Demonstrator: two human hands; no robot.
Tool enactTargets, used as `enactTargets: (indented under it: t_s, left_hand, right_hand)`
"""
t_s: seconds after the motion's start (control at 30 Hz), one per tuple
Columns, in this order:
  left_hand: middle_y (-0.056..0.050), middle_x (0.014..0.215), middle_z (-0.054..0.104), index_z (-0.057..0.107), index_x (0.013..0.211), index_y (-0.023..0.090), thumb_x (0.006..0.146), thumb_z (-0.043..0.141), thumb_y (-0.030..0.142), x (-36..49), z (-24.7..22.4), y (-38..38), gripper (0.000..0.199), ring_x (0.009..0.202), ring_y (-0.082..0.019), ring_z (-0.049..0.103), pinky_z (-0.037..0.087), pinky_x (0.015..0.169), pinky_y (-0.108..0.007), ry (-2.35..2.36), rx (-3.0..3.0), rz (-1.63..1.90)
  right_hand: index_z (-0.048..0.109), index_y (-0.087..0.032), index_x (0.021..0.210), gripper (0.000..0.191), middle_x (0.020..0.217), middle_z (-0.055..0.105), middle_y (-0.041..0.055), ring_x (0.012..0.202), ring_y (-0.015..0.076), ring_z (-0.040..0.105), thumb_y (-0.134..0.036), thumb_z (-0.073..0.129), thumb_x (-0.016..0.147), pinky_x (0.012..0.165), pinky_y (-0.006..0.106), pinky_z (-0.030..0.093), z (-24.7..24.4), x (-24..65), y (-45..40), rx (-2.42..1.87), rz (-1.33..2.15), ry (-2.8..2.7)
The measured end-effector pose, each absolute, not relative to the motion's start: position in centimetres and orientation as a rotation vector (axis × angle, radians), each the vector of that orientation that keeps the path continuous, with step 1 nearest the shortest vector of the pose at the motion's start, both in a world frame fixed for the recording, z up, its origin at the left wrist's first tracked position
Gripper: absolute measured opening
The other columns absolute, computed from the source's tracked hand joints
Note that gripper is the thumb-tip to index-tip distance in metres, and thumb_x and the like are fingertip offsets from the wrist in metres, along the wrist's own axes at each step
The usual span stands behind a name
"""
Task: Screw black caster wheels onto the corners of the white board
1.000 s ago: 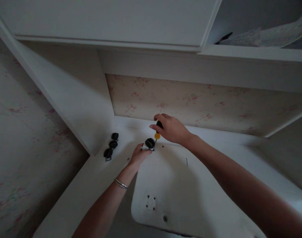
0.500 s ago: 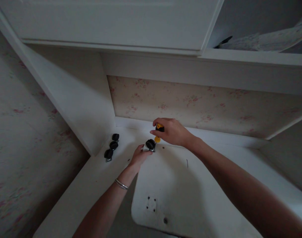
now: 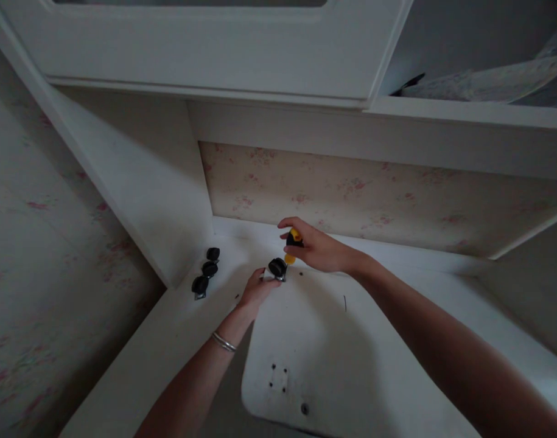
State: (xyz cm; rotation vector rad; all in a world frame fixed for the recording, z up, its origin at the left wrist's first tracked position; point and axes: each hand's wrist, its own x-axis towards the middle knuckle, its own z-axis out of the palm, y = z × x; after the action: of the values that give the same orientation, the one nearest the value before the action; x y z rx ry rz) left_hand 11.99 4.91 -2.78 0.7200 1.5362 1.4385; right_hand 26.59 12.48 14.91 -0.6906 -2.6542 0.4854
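Note:
A black caster wheel (image 3: pixel 277 267) on a metal plate sits at the far left corner of a white board (image 3: pixel 324 347). My left hand (image 3: pixel 257 289) grips the board's corner beside the caster, its fingers against the plate's edge. My right hand (image 3: pixel 312 243) is closed around a yellow and black screwdriver (image 3: pixel 295 238), which stands nearly upright. The screwdriver's lower end is at the right side of the caster's plate; its tip is too small to make out. Screw holes (image 3: pixel 279 378) show in the board's near left corner.
Several loose casters (image 3: pixel 209 269) stand in a row on the white desktop (image 3: pixel 168 340) at the left. A white cabinet (image 3: pixel 214 55) overhangs the work area, with a side panel (image 3: pixel 136 176) at the left. Plastic wrapping (image 3: pixel 488 82) lies on the upper right shelf.
My right hand has shifted slightly around the screwdriver, its index finger now lifted and extended. My left hand and the caster stay in place. The view tilts a little upward.

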Motion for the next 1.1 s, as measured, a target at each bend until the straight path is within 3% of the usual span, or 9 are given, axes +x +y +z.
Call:
enactTargets:
  t_s: [0.1, 0.17, 0.23, 0.33, 0.47, 0.63, 0.8, 0.97, 1.1]
  left_hand:
    - [-0.006, 0.089, 0.078, 0.073, 0.092, 0.017, 0.055, 0.082, 0.017, 12.0, -2.9, 5.0, 0.038, 0.094, -0.028, 0.069, 0.047, 0.082, -0.032, 1.545, 0.723, 1.440]
    - [-0.007, 0.088, 0.078, 0.073, 0.093, 0.016, 0.055, 0.082, 0.018, 12.0, -2.9, 5.0, 0.038, 0.093, -0.028, 0.069, 0.047, 0.082, -0.032, 1.549, 0.724, 1.440]
    - [-0.006, 0.087, 0.078, 0.074, 0.092, 0.017, 0.056, 0.082, 0.018, 12.0, -2.9, 5.0, 0.038, 0.092, -0.029, 0.069, 0.048, 0.080, -0.032, 1.551, 0.724, 1.438]
    - [-0.006, 0.086, 0.078, 0.074, 0.091, 0.019, 0.056, 0.082, 0.018, 12.1, -2.8, 4.9, 0.036, 0.091, -0.029, 0.069, 0.048, 0.079, -0.033, 1.551, 0.726, 1.440]
    - [-0.006, 0.086, 0.078, 0.075, 0.089, 0.019, 0.056, 0.081, 0.018, 12.1, -2.7, 4.8, 0.034, 0.092, -0.029, 0.069, 0.048, 0.079, -0.032, 1.546, 0.729, 1.449]
    - [-0.004, 0.082, 0.077, 0.074, 0.089, 0.019, 0.055, 0.082, 0.017, 12.0, -2.6, 4.9, 0.034, 0.091, -0.030, 0.069, 0.048, 0.080, -0.033, 1.550, 0.722, 1.447]
    - [-0.006, 0.084, 0.077, 0.074, 0.091, 0.018, 0.055, 0.082, 0.017, 12.0, -2.7, 4.8, 0.036, 0.091, -0.029, 0.069, 0.048, 0.081, -0.034, 1.555, 0.710, 1.441]
    - [-0.007, 0.088, 0.077, 0.073, 0.095, 0.018, 0.057, 0.081, 0.018, 12.1, -3.1, 4.8, 0.038, 0.090, -0.028, 0.069, 0.047, 0.082, -0.034, 1.554, 0.702, 1.439]
    - [-0.007, 0.094, 0.077, 0.073, 0.096, 0.017, 0.056, 0.081, 0.016, 12.0, -3.3, 5.1, 0.040, 0.095, -0.028, 0.068, 0.047, 0.085, -0.035, 1.549, 0.710, 1.451]
  right_hand:
    - [0.054, -0.019, 0.116, 0.029, 0.102, 0.069, 0.0106, 0.088, 0.0225, 0.065, -0.035, 0.058, 0.093, 0.081, 0.036, 0.048, 15.0, 26.6, 12.3, -0.751, 0.451, -2.626]
    - [0.051, -0.017, 0.120, 0.033, 0.108, 0.067, 0.0142, 0.094, 0.0239, 0.064, -0.038, 0.056, 0.094, 0.083, 0.038, 0.047, 15.0, 26.5, 12.2, -0.758, 0.441, -2.605]
    - [0.048, -0.019, 0.125, 0.037, 0.114, 0.067, 0.0117, 0.097, 0.0205, 0.064, -0.035, 0.059, 0.093, 0.082, 0.033, 0.048, 15.1, 26.5, 12.2, -0.700, 0.486, -2.638]
    - [0.051, -0.022, 0.119, 0.032, 0.106, 0.070, 0.0068, 0.087, 0.0185, 0.065, -0.033, 0.062, 0.091, 0.077, 0.031, 0.048, 15.2, 26.5, 12.2, -0.676, 0.500, -2.673]
    - [0.051, -0.017, 0.118, 0.032, 0.103, 0.069, 0.0134, 0.087, 0.0235, 0.064, -0.039, 0.055, 0.095, 0.078, 0.037, 0.047, 15.1, 26.3, 12.2, -0.762, 0.401, -2.621]
    - [0.050, -0.023, 0.118, 0.027, 0.103, 0.071, 0.0036, 0.085, 0.0159, 0.065, -0.032, 0.059, 0.094, 0.073, 0.026, 0.046, 15.3, 26.5, 12.0, -0.687, 0.389, -2.708]
    - [0.052, -0.018, 0.111, 0.029, 0.097, 0.072, 0.0115, 0.079, 0.0239, 0.066, -0.043, 0.057, 0.096, 0.065, 0.031, 0.041, 15.3, 26.4, 11.5, -0.908, 0.113, -2.643]
    - [0.054, -0.019, 0.107, 0.030, 0.095, 0.074, 0.0122, 0.077, 0.0268, 0.069, -0.047, 0.051, 0.097, 0.059, 0.030, 0.037, 14.6, 26.1, 10.8, -1.064, -0.097, -2.602]
    - [0.058, -0.017, 0.103, 0.040, 0.086, 0.074, 0.0174, 0.073, 0.0310, 0.070, -0.054, 0.045, 0.097, 0.058, 0.032, 0.038, 14.4, 26.0, 10.2, -1.249, -0.249, -2.480]
